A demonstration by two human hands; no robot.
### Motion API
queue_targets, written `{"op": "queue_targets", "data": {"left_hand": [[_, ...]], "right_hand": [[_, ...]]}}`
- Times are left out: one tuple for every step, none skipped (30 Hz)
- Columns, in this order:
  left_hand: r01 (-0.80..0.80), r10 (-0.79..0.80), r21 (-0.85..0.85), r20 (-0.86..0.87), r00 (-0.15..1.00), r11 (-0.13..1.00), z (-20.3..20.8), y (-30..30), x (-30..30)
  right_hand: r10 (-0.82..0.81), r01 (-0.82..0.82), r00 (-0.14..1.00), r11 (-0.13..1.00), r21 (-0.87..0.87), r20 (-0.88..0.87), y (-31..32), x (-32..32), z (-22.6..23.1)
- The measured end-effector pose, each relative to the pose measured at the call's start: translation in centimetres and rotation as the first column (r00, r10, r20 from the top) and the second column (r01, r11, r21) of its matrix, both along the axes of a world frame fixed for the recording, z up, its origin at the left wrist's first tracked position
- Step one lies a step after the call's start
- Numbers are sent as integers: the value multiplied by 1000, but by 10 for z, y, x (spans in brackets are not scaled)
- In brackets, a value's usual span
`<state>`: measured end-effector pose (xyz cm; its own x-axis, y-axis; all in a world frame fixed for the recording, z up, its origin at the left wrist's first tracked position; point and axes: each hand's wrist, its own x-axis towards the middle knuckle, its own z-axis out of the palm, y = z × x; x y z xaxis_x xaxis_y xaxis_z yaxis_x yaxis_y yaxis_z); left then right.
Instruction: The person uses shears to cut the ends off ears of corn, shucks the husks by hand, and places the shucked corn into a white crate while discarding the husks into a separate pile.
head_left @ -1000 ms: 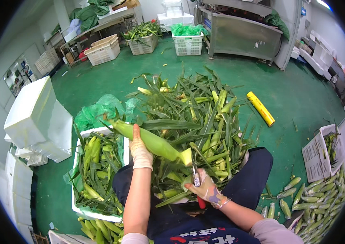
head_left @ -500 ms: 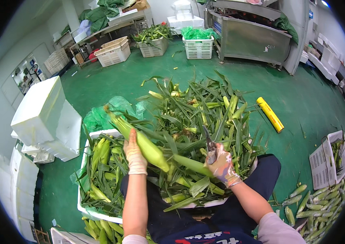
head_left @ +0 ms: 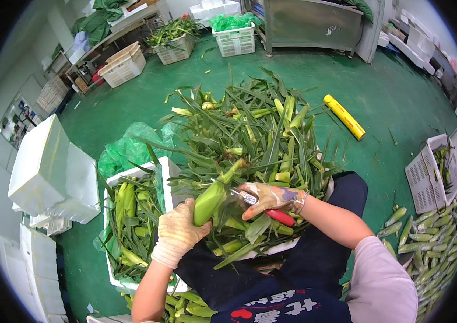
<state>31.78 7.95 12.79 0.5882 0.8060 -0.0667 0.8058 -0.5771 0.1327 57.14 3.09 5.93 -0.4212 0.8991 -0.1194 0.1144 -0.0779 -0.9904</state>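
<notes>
Two gloved hands, left hand (head_left: 177, 231) gripping corn ear (head_left: 211, 198), right hand (head_left: 269, 197) holding knife (head_left: 271, 211), white crate (head_left: 165, 173) full of unhusked corn

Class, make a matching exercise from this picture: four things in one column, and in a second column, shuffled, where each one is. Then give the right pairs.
Things:
1. corn ear
2. red-handled knife
3. yellow roll
4. husk pile

Places:
A. on the green floor, right of the husks
B. in the left hand
C. in front of the person's lap
D. in the right hand

Pairs: 1-B, 2-D, 3-A, 4-C
</notes>
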Motion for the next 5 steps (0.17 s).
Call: {"op": "queue_targets", "data": {"left_hand": [[22,-21,-35,25,999,999,-4,1,-4],[44,-41,-58,58,997,997,-5,4,-7],[67,-59,-80,88,994,995,-6,7,-9],[35,-3,-176,182,983,984,-2,6,-10],[6,67,-272,256,964,962,-5,11,-18]], "right_hand": [[-16,2,992,994,-109,-128,-8,-1,-10],[-43,-7,969,979,-203,-244,-16,-4,-22],[-80,-31,930,955,-294,-358,-24,-10,-27],[-217,44,861,933,-357,-461,-37,-17,-30],[-346,83,748,895,-438,-567,-47,-25,-31]]}}
